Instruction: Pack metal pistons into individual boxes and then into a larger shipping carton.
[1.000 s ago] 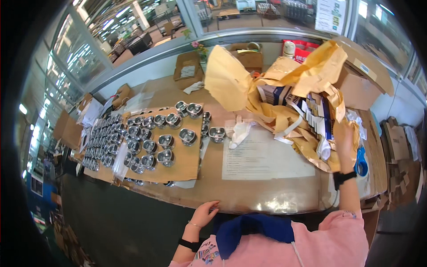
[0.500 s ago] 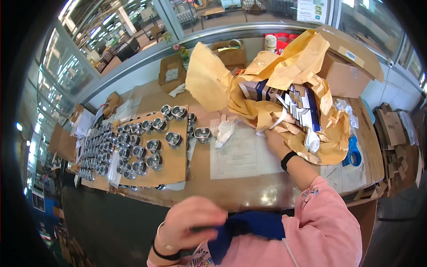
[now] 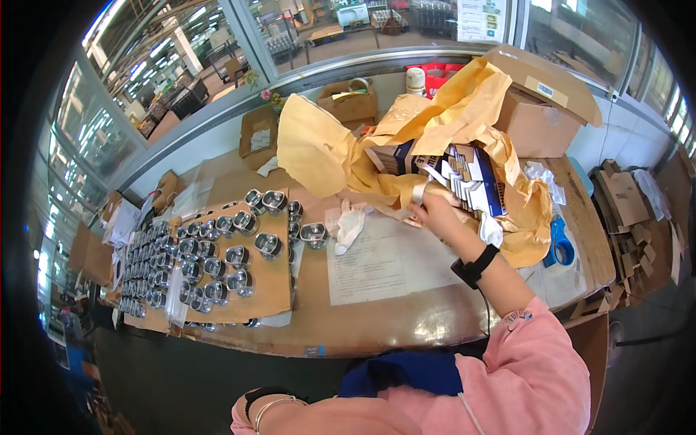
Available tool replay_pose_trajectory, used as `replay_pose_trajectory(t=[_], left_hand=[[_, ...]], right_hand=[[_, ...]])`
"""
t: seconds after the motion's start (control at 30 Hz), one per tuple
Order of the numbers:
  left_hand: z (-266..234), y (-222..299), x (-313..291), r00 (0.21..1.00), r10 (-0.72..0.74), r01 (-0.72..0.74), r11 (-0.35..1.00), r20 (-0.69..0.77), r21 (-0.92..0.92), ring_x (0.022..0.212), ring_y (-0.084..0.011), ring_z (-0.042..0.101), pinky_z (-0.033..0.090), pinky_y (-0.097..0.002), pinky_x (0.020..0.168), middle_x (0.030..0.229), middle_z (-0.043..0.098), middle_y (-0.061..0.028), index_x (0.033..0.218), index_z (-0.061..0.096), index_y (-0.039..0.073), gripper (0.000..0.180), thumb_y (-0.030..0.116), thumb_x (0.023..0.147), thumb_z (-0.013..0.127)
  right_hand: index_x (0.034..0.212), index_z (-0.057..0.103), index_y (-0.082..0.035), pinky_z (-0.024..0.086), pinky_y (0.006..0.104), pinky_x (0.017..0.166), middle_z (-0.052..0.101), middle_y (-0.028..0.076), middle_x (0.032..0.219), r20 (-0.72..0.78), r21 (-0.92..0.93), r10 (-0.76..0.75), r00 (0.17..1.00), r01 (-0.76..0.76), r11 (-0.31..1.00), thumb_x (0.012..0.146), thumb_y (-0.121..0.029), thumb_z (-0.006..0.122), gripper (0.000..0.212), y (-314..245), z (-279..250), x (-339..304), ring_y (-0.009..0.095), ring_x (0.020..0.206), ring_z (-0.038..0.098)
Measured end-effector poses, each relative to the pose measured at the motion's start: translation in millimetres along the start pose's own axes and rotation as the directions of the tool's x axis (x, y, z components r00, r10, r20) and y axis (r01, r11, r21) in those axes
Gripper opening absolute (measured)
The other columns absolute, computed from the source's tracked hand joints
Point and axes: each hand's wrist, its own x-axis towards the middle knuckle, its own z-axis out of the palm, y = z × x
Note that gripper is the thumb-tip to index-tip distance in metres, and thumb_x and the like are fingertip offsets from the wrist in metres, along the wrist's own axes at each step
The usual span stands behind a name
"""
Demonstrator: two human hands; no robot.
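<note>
My right hand (image 3: 433, 210) reaches over the table to the crumpled brown wrapping paper (image 3: 308, 141). Its fingers are closed on a narrow white strip (image 3: 419, 192), which curls up beside the stacked cartons. Inside the paper lie dark blue and white flat cartons (image 3: 467, 177), packed close in a slanting row. My left hand (image 3: 348, 417) is low at the bottom edge, across my body; its fingers are hidden. Left of the paper, a white glove (image 3: 350, 228) lies on a printed sheet (image 3: 391, 272).
Many shiny metal pistons (image 3: 268, 245) stand in rows on cardboard (image 3: 279, 293) at the left. A blue tape dispenser (image 3: 560, 250) sits right of the paper. Behind are a large cardboard box (image 3: 536, 123), a white-capped container (image 3: 415, 81) and small open boxes (image 3: 259, 134).
My right hand has moved deeper toward the cartons, and the white strip has shifted with it. My left hand has dropped to the bottom edge. The whole view has shifted slightly.
</note>
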Motion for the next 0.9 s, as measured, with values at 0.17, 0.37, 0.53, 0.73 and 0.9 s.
replay_pose_trajectory(t=[0.17,0.37,0.53,0.73,0.9], left_hand=[[2,-5,6,0.997,0.071,-0.072,0.995,-0.023,-0.07,0.073,-0.023,0.053,0.044,-0.0304,0.062,0.088,0.057,-0.013,0.1,0.064,0.006,0.055,0.056,0.086,0.045],[-2,-13,3,0.991,0.008,0.003,0.996,0.137,-0.085,0.074,-0.0242,0.051,0.044,-0.0336,0.065,0.086,0.056,-0.0118,0.098,0.066,0.007,0.057,0.059,0.084,0.045],[-14,4,-1,0.982,-0.177,0.179,0.984,0.064,-0.023,0.078,-0.0252,0.05,0.043,-0.0343,0.067,0.088,0.055,-0.011,0.096,0.067,0.009,0.057,0.06,0.084,0.045],[-13,-35,9,0.991,0.132,-0.131,0.99,0.019,-0.056,0.077,-0.0255,0.05,0.042,-0.0356,0.067,0.092,0.053,-0.0118,0.098,0.065,0.008,0.057,0.059,0.085,0.044],[-30,-52,11,0.997,-0.065,0.06,0.989,-0.037,-0.132,0.084,-0.0266,0.049,0.04,-0.0375,0.074,0.098,0.052,-0.0136,0.103,0.063,0.008,0.062,0.063,0.08,0.047]], right_hand=[[0.09,0.059,-0.002,0.046,0.0412,0.072,0.054,0.014,0.085,-0.186,-0.16,-0.264,0.947,0.236,0.959,0.079,-0.008,0.055,0.013,24,-14,52,0.034,0.083,0.056],[0.098,0.062,-0.005,0.047,0.0407,0.077,0.06,0.012,0.1,-0.141,-0.513,0.053,0.989,-0.119,0.85,0.079,-0.012,0.054,0.022,85,26,75,0.033,0.089,0.058],[0.095,0.061,0.002,0.048,0.0354,0.072,0.062,0.014,0.086,-0.414,0.082,0.2,0.888,-0.182,0.98,0.078,-0.013,0.058,0.023,44,-13,35,0.027,0.078,0.06],[0.101,0.054,-0.001,0.047,0.0347,0.073,0.055,0.013,0.096,-0.583,0.517,0.712,0.391,-0.496,0.697,0.08,-0.02,0.063,0.03,115,-44,-53,0.023,0.088,0.055],[0.093,0.057,-0.011,0.043,0.0323,0.06,0.057,0.005,0.08,0.112,0.992,0.953,0.281,-0.09,-0.09,0.077,-0.023,0.066,0.022,182,-43,-61,0.018,0.068,0.052]])
